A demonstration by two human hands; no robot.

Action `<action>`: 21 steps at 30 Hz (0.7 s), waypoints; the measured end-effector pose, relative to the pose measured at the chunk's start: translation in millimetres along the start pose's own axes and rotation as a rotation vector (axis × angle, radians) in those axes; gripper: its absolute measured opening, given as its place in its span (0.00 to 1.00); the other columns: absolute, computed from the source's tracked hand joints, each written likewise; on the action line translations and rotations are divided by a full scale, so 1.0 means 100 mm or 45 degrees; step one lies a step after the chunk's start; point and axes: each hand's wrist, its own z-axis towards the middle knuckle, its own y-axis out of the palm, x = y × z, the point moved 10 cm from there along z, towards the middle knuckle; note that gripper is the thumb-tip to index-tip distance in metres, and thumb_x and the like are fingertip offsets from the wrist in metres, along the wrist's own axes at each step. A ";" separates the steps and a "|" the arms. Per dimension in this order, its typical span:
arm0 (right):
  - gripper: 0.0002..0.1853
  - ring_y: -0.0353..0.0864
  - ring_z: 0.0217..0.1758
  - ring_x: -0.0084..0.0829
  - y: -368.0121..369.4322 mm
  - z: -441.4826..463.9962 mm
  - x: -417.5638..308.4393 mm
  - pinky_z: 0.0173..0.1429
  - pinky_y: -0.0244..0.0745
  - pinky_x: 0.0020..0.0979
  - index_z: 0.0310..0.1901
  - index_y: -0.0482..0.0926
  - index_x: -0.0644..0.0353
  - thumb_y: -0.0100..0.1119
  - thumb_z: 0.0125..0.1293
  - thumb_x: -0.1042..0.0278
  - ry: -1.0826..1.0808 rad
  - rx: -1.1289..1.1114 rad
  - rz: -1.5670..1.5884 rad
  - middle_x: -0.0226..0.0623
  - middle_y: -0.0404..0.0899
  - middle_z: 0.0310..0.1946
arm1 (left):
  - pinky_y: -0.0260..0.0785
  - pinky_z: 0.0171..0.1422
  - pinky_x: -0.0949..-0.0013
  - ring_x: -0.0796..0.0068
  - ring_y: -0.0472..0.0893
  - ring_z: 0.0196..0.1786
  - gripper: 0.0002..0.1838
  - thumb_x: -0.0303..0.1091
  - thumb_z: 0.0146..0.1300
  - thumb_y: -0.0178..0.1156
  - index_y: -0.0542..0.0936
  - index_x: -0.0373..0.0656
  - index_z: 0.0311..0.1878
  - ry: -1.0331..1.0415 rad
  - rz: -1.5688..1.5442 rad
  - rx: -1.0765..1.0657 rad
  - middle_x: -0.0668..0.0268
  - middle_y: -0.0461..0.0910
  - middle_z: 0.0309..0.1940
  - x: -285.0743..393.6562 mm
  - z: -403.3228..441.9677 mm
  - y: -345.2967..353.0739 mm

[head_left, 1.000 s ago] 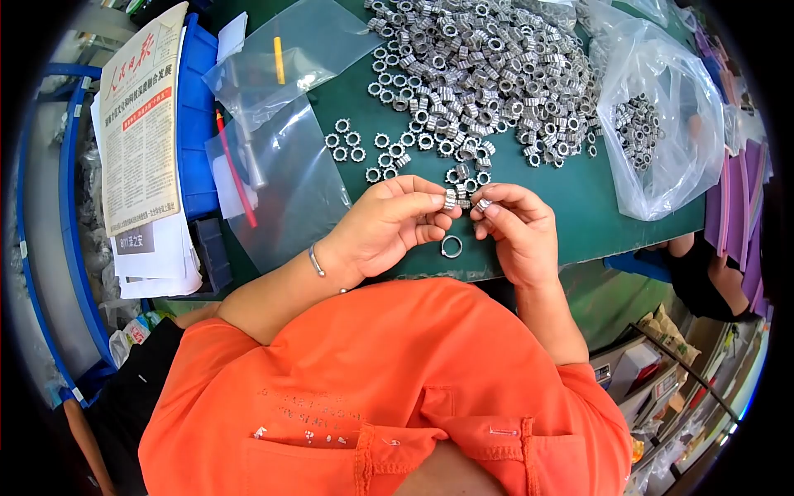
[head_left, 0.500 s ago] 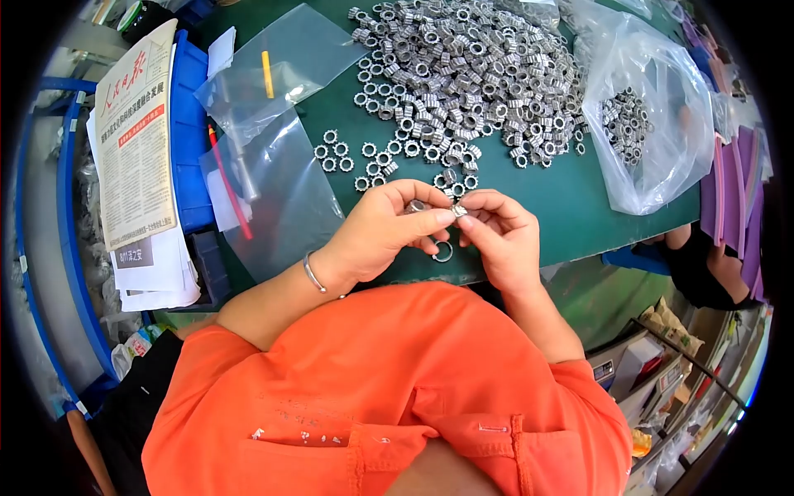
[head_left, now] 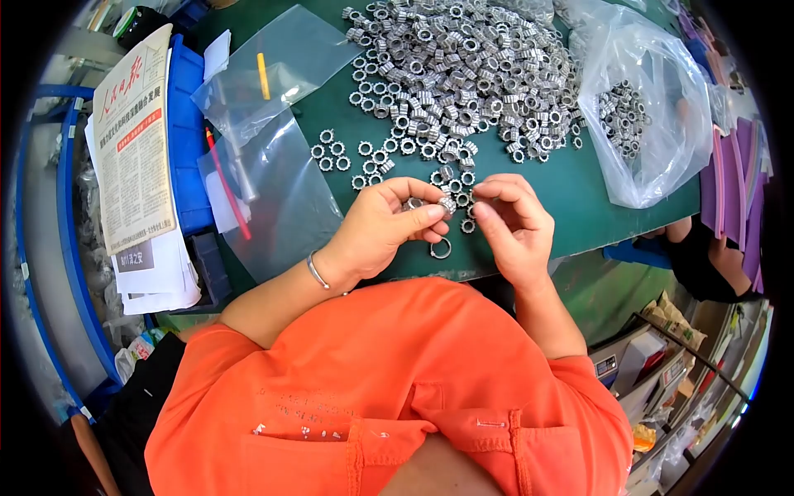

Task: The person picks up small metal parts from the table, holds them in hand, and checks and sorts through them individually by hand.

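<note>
My left hand (head_left: 382, 225) is closed with thumb and fingers pinching a small toothed metal ring (head_left: 447, 205). Another metal piece (head_left: 413, 203) shows between its curled fingers. Just to the right, my right hand (head_left: 519, 230) has thumb and forefinger apart, with nothing visible between them. A few toothed rings (head_left: 468, 225) lie on the table in the gap between both hands. Below the left fingertips, a wider, thinner ring (head_left: 440, 247) lies near the table's front edge. Beyond the hands spreads a large heap of toothed metal rings (head_left: 471, 70).
A clear plastic bag (head_left: 641, 178) holding more rings stands at right on the green table (head_left: 529, 186). Flat plastic bags (head_left: 285, 194), a red pen (head_left: 227, 186) and a yellow stick (head_left: 263, 76) lie left. A newspaper (head_left: 132, 149) leans against a blue bin (head_left: 188, 140).
My right hand has drawn away to the right from the left fingertips, and its thumb and forefinger have parted. The left hand keeps its pinch on the ring.
</note>
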 end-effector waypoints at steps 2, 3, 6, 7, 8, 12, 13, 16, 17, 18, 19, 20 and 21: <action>0.12 0.74 0.32 0.22 0.11 0.00 -0.10 0.34 0.70 0.20 0.41 0.79 0.64 0.63 0.53 0.80 -0.088 -0.097 -0.132 0.36 0.75 0.34 | 0.74 0.41 0.77 0.79 0.78 0.36 0.09 0.21 0.58 0.59 0.75 0.34 0.43 0.073 0.129 0.010 0.64 0.78 0.37 0.02 0.01 0.00; 0.12 0.74 0.32 0.23 0.18 0.01 -0.14 0.34 0.70 0.21 0.41 0.80 0.63 0.63 0.53 0.80 -0.092 -0.122 -0.179 0.36 0.75 0.34 | 0.73 0.41 0.78 0.81 0.78 0.36 0.09 0.21 0.57 0.59 0.75 0.34 0.43 0.150 0.257 0.022 0.64 0.78 0.36 0.07 0.01 0.00; 0.10 0.75 0.33 0.24 0.25 -0.01 -0.08 0.34 0.71 0.21 0.39 0.80 0.64 0.62 0.53 0.81 -0.107 -0.174 -0.228 0.36 0.75 0.34 | 0.70 0.41 0.80 0.83 0.75 0.36 0.10 0.19 0.56 0.59 0.75 0.34 0.42 0.270 0.382 0.035 0.66 0.76 0.36 0.19 -0.03 0.02; 0.09 0.76 0.34 0.24 0.24 0.00 -0.05 0.35 0.72 0.22 0.38 0.79 0.65 0.61 0.54 0.81 -0.094 -0.171 -0.181 0.36 0.75 0.34 | 0.70 0.41 0.80 0.83 0.75 0.36 0.10 0.19 0.56 0.59 0.75 0.34 0.42 0.272 0.382 0.040 0.66 0.76 0.36 0.18 -0.03 0.01; 0.08 0.76 0.35 0.24 0.23 0.00 -0.03 0.35 0.72 0.22 0.38 0.79 0.66 0.61 0.54 0.82 -0.079 -0.165 -0.136 0.36 0.75 0.34 | 0.70 0.41 0.81 0.84 0.75 0.36 0.10 0.19 0.55 0.60 0.75 0.34 0.41 0.304 0.356 0.028 0.67 0.76 0.36 0.20 -0.04 0.02; 0.07 0.77 0.36 0.24 0.21 -0.04 0.12 0.36 0.73 0.22 0.37 0.77 0.67 0.60 0.55 0.82 0.118 -0.125 0.125 0.37 0.75 0.35 | 0.68 0.42 0.82 0.85 0.73 0.37 0.11 0.17 0.53 0.61 0.76 0.35 0.40 0.342 0.286 0.016 0.68 0.75 0.36 0.21 -0.05 0.05; 0.07 0.77 0.36 0.23 0.22 -0.08 0.23 0.37 0.74 0.22 0.37 0.77 0.67 0.60 0.56 0.82 0.301 -0.099 0.311 0.37 0.75 0.36 | 0.68 0.42 0.82 0.85 0.73 0.37 0.11 0.17 0.53 0.61 0.76 0.35 0.40 0.343 0.285 0.015 0.68 0.75 0.36 0.22 -0.04 0.05; 0.07 0.77 0.36 0.23 0.24 -0.14 0.33 0.37 0.74 0.22 0.37 0.77 0.67 0.59 0.56 0.82 0.454 -0.044 0.491 0.38 0.75 0.37 | 0.69 0.40 0.81 0.85 0.73 0.35 0.11 0.19 0.55 0.60 0.75 0.35 0.42 0.350 0.339 -0.035 0.67 0.75 0.36 0.23 -0.05 0.08; 0.07 0.77 0.35 0.24 0.22 -0.14 0.32 0.37 0.74 0.21 0.37 0.77 0.67 0.59 0.56 0.82 0.424 -0.012 0.484 0.38 0.75 0.37 | 0.69 0.39 0.81 0.85 0.73 0.34 0.10 0.20 0.56 0.60 0.75 0.35 0.42 0.323 0.322 -0.015 0.66 0.76 0.36 0.22 -0.05 0.07; 0.07 0.77 0.35 0.24 0.23 -0.14 0.33 0.37 0.74 0.21 0.37 0.77 0.67 0.59 0.56 0.82 0.423 -0.011 0.485 0.38 0.75 0.37 | 0.69 0.38 0.80 0.84 0.74 0.33 0.10 0.21 0.57 0.59 0.75 0.34 0.43 0.297 0.305 0.003 0.66 0.76 0.37 0.21 -0.05 0.06; 0.08 0.77 0.35 0.24 0.21 -0.09 0.18 0.37 0.74 0.22 0.38 0.77 0.67 0.59 0.56 0.82 0.214 -0.043 0.256 0.38 0.75 0.37 | 0.69 0.38 0.80 0.84 0.74 0.33 0.10 0.21 0.57 0.59 0.75 0.34 0.43 0.298 0.308 0.001 0.66 0.76 0.37 0.21 -0.05 0.06; 0.08 0.77 0.35 0.24 0.22 -0.06 0.02 0.38 0.74 0.22 0.39 0.77 0.67 0.59 0.55 0.82 0.005 -0.073 0.026 0.38 0.75 0.37 | 0.70 0.37 0.80 0.84 0.74 0.32 0.10 0.22 0.58 0.58 0.75 0.34 0.43 0.284 0.303 0.002 0.65 0.77 0.37 0.19 -0.04 0.05; 0.09 0.77 0.36 0.24 0.24 -0.06 -0.08 0.37 0.74 0.22 0.39 0.78 0.67 0.60 0.55 0.82 -0.070 -0.106 -0.148 0.38 0.76 0.36 | 0.70 0.36 0.79 0.83 0.75 0.32 0.10 0.22 0.59 0.57 0.74 0.33 0.44 0.271 0.299 0.004 0.65 0.77 0.37 0.17 -0.03 0.04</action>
